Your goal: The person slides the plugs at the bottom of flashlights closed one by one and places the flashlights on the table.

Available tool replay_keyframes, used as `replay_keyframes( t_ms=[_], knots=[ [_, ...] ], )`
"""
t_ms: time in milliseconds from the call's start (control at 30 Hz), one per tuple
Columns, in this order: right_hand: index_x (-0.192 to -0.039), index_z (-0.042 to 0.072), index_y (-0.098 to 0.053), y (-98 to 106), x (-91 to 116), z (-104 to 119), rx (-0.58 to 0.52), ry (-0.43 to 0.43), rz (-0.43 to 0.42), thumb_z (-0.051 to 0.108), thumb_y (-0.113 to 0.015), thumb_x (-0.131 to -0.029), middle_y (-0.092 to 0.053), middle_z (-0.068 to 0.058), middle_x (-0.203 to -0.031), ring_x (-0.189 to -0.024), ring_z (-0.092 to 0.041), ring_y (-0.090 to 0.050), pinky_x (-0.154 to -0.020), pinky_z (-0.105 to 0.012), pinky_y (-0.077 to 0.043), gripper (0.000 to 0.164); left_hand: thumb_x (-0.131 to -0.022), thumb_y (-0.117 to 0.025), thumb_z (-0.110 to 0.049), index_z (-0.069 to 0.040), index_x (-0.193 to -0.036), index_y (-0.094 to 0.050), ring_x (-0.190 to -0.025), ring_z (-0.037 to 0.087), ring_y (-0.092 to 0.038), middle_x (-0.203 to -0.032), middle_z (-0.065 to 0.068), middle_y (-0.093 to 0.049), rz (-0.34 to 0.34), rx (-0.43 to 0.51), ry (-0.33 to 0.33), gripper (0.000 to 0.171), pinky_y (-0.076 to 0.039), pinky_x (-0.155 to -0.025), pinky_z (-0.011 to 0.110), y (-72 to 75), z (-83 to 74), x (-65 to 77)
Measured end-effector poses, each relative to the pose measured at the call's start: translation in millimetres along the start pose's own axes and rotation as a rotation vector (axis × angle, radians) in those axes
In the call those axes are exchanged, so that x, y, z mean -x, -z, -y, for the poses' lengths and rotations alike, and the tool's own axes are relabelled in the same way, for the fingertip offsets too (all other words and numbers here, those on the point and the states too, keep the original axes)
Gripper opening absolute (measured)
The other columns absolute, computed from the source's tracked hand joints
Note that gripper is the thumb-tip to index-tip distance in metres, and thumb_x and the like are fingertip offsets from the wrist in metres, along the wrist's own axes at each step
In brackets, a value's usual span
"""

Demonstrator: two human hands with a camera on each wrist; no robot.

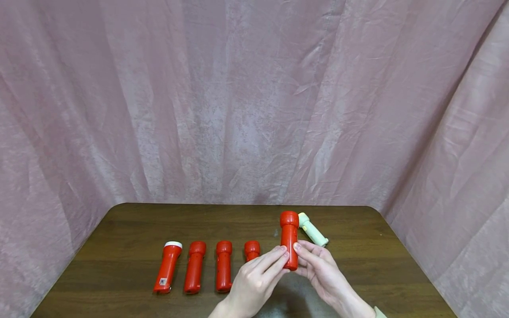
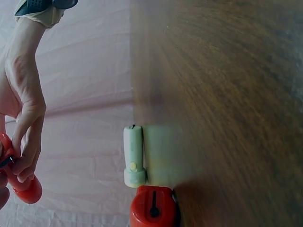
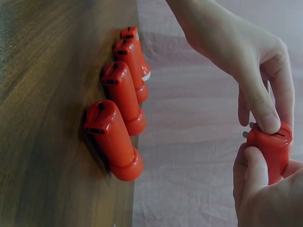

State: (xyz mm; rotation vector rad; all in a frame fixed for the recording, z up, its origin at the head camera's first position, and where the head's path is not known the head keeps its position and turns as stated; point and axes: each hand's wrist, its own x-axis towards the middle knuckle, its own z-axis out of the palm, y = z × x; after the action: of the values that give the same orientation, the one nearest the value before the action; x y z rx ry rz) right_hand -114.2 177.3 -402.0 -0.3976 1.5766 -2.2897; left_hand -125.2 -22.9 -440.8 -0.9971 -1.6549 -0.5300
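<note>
Both hands hold a red flashlight [image 1: 289,236] above the table, its wide head tipped up and away. My right hand [image 1: 324,271] grips the body from the right, thumb along its side. From the left, my left hand [image 1: 256,276] has its fingers on the lower body. The right wrist view shows the left thumb [image 3: 269,120] on the tail end of this flashlight [image 3: 274,153], where two metal plug prongs [image 3: 245,133] stick out from the side. In the left wrist view, the held flashlight's head [image 2: 29,191] shows below the right hand's fingers.
Left of the hands, several red flashlights lie in a row on the wooden table [image 1: 131,247]; the leftmost flashlight [image 1: 169,267] has a white rim and a label. A pale green flashlight [image 1: 313,230] lies behind the right hand. Pink curtains [image 1: 238,110] hang behind the table.
</note>
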Motion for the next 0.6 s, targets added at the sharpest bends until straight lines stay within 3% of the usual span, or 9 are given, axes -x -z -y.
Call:
replay_keyframes(
  t_ms=[600],
  knots=[
    [-0.123,0.013,-0.063,-0.9,0.3,-3.1,0.008,-0.006,-0.014,0.013,-0.043,-0.113,-0.080,0.005,-0.115,-0.107,-0.005,-0.076,-0.092,-0.023,-0.063,0.022,-0.110,-0.055,-0.027,-0.003,-0.116,-0.079,-0.098,0.019,-0.080,-0.112,0.009,-0.081,-0.028,0.017,0.012,0.034,-0.064,-0.086,0.026,-0.4,0.8,-1.1]
  ],
)
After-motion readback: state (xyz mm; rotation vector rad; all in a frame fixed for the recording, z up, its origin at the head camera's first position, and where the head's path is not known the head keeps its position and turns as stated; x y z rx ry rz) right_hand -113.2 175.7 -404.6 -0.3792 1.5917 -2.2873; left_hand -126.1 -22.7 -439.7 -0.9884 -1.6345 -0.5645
